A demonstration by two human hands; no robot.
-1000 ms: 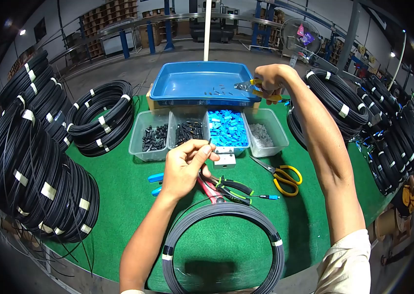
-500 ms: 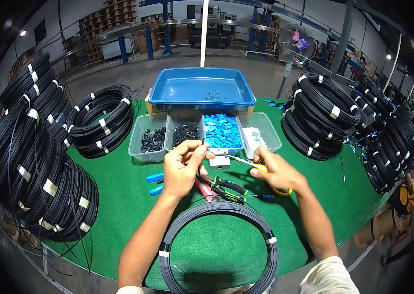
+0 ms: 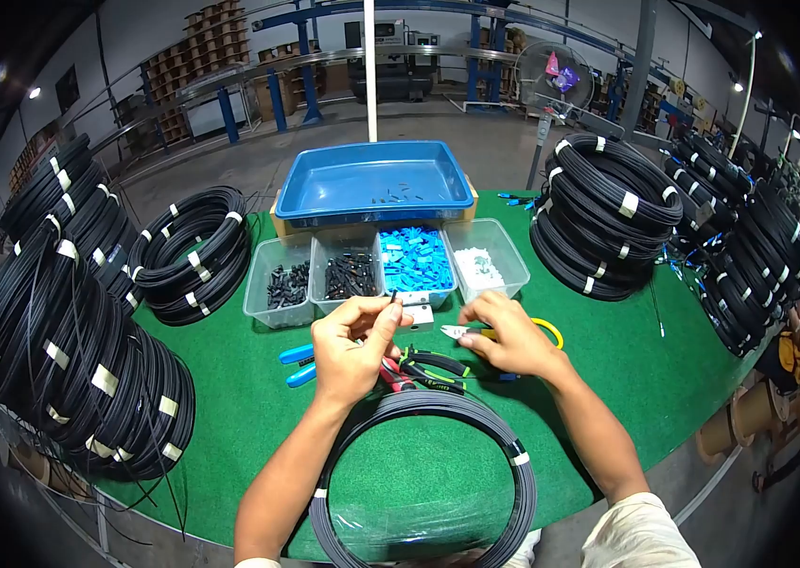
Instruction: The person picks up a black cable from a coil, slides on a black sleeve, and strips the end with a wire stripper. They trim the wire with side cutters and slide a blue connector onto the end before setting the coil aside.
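My left hand (image 3: pixel 357 346) is closed in a pinch on a thin black cable, whose dark tip (image 3: pixel 394 296) pokes up past the thumb. My right hand (image 3: pixel 513 336) is wrapped around yellow-handled scissors (image 3: pixel 545 333); their short silver blades (image 3: pixel 454 331) point left towards my left hand. A small white block (image 3: pixel 417 319) stands just behind the fingers of my left hand. Beneath the hands lie black-and-green pliers (image 3: pixel 436 369), a red-handled tool (image 3: pixel 394 375) and a blue-handled tool (image 3: pixel 299 365). Nearest my body is a coil of black cable (image 3: pixel 525 492) bound with white tape.
Clear bins hold black parts (image 3: pixel 288 286), more black parts (image 3: pixel 351 275), blue connectors (image 3: pixel 416 260) and white pieces (image 3: pixel 478 270). Behind them is a blue tray (image 3: pixel 362 180). Cable coils are stacked at left (image 3: pixel 87 369) and right (image 3: pixel 608 213) on the green tabletop (image 3: pixel 598 369).
The scissors have drawn back from beside the white block, with their blades now nearer my right fingers and their grip shifted. My left hand keeps its pinch. The view has tilted slightly.
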